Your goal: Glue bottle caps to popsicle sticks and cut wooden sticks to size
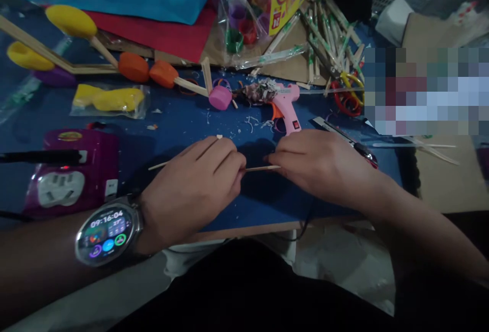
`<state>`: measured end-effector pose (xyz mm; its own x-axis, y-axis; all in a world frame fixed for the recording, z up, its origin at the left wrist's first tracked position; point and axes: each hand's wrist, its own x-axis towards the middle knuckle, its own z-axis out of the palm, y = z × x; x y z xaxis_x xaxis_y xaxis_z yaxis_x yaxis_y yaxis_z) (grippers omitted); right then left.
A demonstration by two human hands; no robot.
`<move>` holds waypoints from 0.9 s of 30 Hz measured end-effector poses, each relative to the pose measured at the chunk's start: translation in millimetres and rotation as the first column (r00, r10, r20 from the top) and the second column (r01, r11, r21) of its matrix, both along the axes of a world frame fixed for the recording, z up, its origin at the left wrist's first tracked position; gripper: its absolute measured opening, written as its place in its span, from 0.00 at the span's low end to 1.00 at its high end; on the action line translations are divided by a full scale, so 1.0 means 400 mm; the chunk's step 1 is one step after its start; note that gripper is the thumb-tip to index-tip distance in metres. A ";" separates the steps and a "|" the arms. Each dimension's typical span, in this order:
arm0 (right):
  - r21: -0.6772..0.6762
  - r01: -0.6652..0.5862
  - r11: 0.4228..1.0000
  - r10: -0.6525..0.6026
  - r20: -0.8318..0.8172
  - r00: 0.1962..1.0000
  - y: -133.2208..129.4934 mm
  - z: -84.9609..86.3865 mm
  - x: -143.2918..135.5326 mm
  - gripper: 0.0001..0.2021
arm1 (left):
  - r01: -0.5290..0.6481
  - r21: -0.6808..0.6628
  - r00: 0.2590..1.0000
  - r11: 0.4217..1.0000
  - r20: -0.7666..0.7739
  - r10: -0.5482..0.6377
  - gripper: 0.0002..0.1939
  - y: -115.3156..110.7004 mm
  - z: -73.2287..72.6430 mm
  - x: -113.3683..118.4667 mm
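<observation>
A thin wooden stick [257,169] runs level above the blue table's front part. My left hand [194,184], with a smartwatch on its wrist, is closed around the stick, whose tapered end sticks out to the left. My right hand [321,166] pinches the stick's right end; its fingertips are partly hidden. Just beyond my right hand lies a pink hot glue gun [288,110] with an orange trigger and a grimy, paper-wrapped nozzle. A utility knife [344,136] is right behind my right wrist.
A purple power socket [95,154] with a black plug stands left. Behind it lies a packet of yellow pieces [109,99]. Joined sticks with orange caps [133,67] stretch across the back. Scissors [346,100], bundled sticks [328,31] and a cap-filled bag [244,11] lie back right.
</observation>
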<state>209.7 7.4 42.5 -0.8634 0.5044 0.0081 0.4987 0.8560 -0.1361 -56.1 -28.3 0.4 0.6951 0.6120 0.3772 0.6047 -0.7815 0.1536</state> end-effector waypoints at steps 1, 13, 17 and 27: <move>0.004 -0.012 1.000 0.012 -0.013 1.000 0.004 0.001 -0.001 0.17 | -0.008 -0.005 1.000 1.000 0.003 0.008 0.10 0.000 0.000 0.000; -0.272 0.037 0.962 -0.113 -0.270 0.956 0.007 -0.036 0.026 0.13 | -0.011 -0.140 1.000 0.990 0.008 0.013 0.12 -0.002 0.002 0.005; -0.362 0.055 0.930 -0.143 -0.221 0.965 0.003 -0.028 0.029 0.13 | 0.030 -0.152 0.999 0.988 0.016 -0.028 0.13 -0.003 -0.006 0.007; -0.428 0.072 0.901 -0.095 -0.032 0.995 -0.015 -0.006 0.010 0.17 | 0.132 -0.267 0.991 0.955 0.056 -0.121 0.13 -0.012 -0.009 0.003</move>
